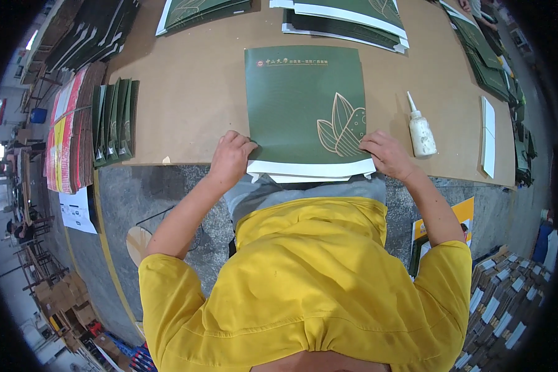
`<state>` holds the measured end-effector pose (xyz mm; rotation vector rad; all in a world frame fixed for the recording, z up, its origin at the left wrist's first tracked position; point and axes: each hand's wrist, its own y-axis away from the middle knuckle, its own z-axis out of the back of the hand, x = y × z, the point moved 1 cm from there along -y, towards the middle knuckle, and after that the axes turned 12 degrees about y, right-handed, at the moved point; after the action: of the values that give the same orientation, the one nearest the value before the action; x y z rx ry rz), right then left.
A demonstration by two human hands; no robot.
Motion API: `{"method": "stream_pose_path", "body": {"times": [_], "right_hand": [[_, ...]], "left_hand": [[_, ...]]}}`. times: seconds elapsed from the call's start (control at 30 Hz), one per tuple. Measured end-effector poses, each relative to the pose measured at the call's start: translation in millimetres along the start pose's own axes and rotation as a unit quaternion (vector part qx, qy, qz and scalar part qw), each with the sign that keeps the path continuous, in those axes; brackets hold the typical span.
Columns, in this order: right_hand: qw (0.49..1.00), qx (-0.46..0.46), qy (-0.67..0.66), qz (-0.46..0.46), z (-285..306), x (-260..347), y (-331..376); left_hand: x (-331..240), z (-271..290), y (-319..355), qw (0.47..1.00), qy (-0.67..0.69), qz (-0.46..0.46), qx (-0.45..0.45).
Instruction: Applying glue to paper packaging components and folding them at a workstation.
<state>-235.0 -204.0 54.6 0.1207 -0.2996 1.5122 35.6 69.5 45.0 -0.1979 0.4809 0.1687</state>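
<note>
A flat dark green paper bag [304, 105] with gold leaf line art lies in front of me, its white flap edge hanging slightly past the table's near edge. My left hand [232, 155] has its fingers bent and closed on the bag's lower left edge. At the opposite edge, beside the printed leaves, my right hand [385, 154] pinches the bag between thumb and fingers. The thumbs' undersides are hidden. Just right of my right hand stands a white squeeze bottle [422, 135] with a pointed nozzle.
The brown table [186, 105] bears stacks of green bags [347, 31] at the far side. Folded green bags [115, 121] stand at the left beside a strapped bundle [68, 127]. A white strip [488, 136] lies at the right, near more green bags [480, 56].
</note>
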Motion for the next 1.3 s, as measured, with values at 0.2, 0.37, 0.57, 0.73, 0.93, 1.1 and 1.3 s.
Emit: {"method": "stream_pose_path", "body": {"times": [0.2,0.37,0.57,0.73,0.93,1.1,1.3], "right_hand": [[0.978,0.022,-0.139,-0.157,-10.7,-19.4,-6.1],[0.833,0.138,-0.379,-0.378,-2.1,-28.1,-31.6],[0.823,0.167,-0.341,-0.423,17.2,-14.1,-39.5],[0.912,0.075,-0.198,-0.35,43.3,-17.9,-43.5],[0.992,0.001,-0.121,0.024,21.8,105.4,-151.5],[0.986,0.119,0.036,0.108,-37.8,122.9,-180.8],[0.983,0.106,0.09,0.118,-47.0,137.7,-181.3]], "left_hand": [[12.1,6.8,-17.1,0.98,0.16,0.121,0.017],[31.7,-3.6,-23.7,0.961,0.199,0.187,0.046],[16.7,-2.2,-23.1,0.973,0.004,0.225,0.052],[13.3,-3.7,-17.7,0.985,-0.047,0.154,0.068],[12.3,1.2,-15.6,0.984,-0.076,0.143,0.079],[12.2,-4.8,-13.9,0.985,-0.047,0.152,0.071],[26.5,8.2,-4.3,0.947,0.248,0.201,-0.026]]}}
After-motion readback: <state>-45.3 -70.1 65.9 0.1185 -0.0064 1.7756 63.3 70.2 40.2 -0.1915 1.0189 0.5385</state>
